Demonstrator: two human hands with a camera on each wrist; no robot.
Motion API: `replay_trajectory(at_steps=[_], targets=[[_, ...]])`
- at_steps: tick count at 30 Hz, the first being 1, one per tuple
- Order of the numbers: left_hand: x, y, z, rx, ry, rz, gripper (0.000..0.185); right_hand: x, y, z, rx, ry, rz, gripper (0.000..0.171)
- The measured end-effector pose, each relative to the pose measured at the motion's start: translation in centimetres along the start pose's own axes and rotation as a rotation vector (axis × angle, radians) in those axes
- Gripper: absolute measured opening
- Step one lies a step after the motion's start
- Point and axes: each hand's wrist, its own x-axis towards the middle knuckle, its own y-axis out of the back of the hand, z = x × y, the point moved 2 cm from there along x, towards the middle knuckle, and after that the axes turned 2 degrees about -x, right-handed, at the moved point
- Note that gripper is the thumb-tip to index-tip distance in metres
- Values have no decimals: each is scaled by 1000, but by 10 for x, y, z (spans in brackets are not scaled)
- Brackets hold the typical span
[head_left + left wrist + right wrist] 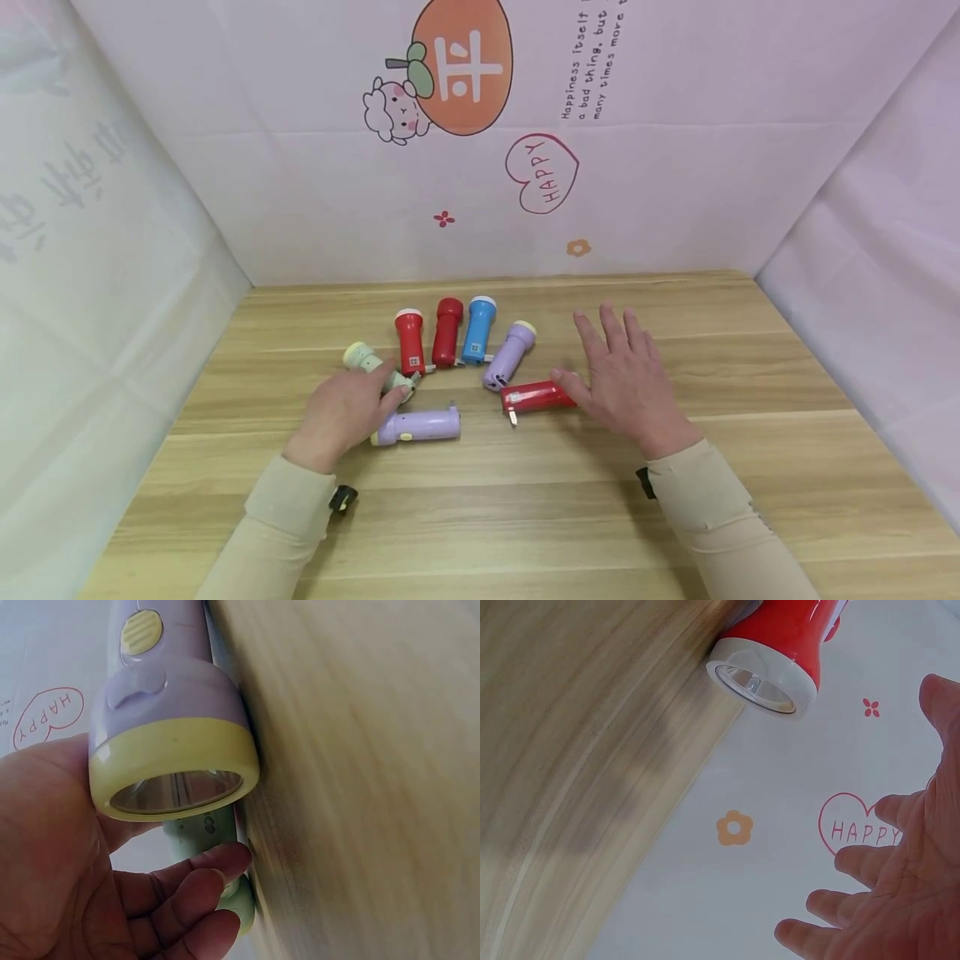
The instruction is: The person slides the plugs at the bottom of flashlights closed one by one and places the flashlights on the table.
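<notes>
My left hand (341, 414) is at a pale green flashlight (366, 357), its thumb and curled fingers on either side of the body. In the left wrist view the fingers (196, 900) partly cover that flashlight. Just below this hand lies a purple flashlight (427, 425) with a yellow rim, its lens facing the wrist camera. My right hand (628, 385) is spread with straight fingers above the lamp end of a red flashlight (534, 396), which it partly hides. In the right wrist view, the white-rimmed red flashlight (780, 645) is apart from the fingers.
Behind lie a white-rimmed red flashlight (410, 340), an all-red one (447, 333), a blue one (479, 329) and another purple one (511, 354). Metal plugs stick out from several tail ends. The wooden table (480, 525) meets a printed white cloth (315, 208) at the back and sides.
</notes>
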Motion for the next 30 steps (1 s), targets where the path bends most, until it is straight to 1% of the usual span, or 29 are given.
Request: replay_trajectory(at_steps=[5,12,19,30], targets=[[2,0,0,11,-3,-2,62,0,-1,0,8,2,4,92],[3,0,-1,7,5,-21,62,1,-3,-1,4,5,6,92],[6,1,-2,2,4,-23,61,1,-3,-3,-6,4,5,91],[9,3,-3,6,5,-26,58,1,-3,-3,-13,8,27,91]])
